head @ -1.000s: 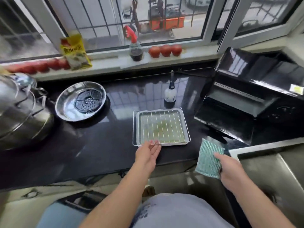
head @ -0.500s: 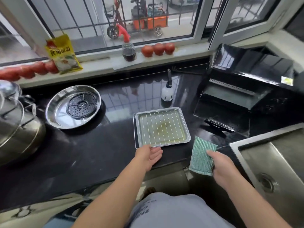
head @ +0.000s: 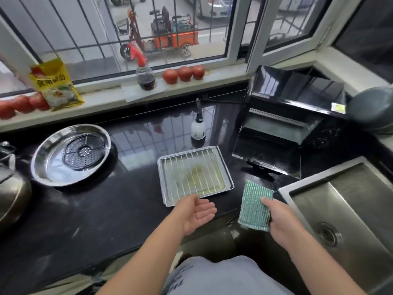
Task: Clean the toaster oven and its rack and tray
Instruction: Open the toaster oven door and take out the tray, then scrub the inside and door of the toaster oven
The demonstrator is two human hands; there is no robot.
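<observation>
Tray [head: 227, 177] near counter edge, left hand [head: 194, 213] empty, right hand [head: 282, 222] gripping sponge [head: 254, 206]

A glossy black countertop [head: 106, 209] carries everything. Just beyond the open left hand [head: 196, 211] lies a metal tray [head: 164, 184] with a wire rack [head: 194, 172] resting in it. Farther past the tray stands a small white spray bottle [head: 198, 127]. Well to that hand's left sits a round steel pan [head: 49, 167] holding a perforated disc. Beyond the right hand [head: 282, 223], which grips a green scrubbing pad [head: 254, 206], stands a black toaster oven [head: 293, 116], door down. A steel sink [head: 348, 209] is set into the counter right of that hand.
</observation>
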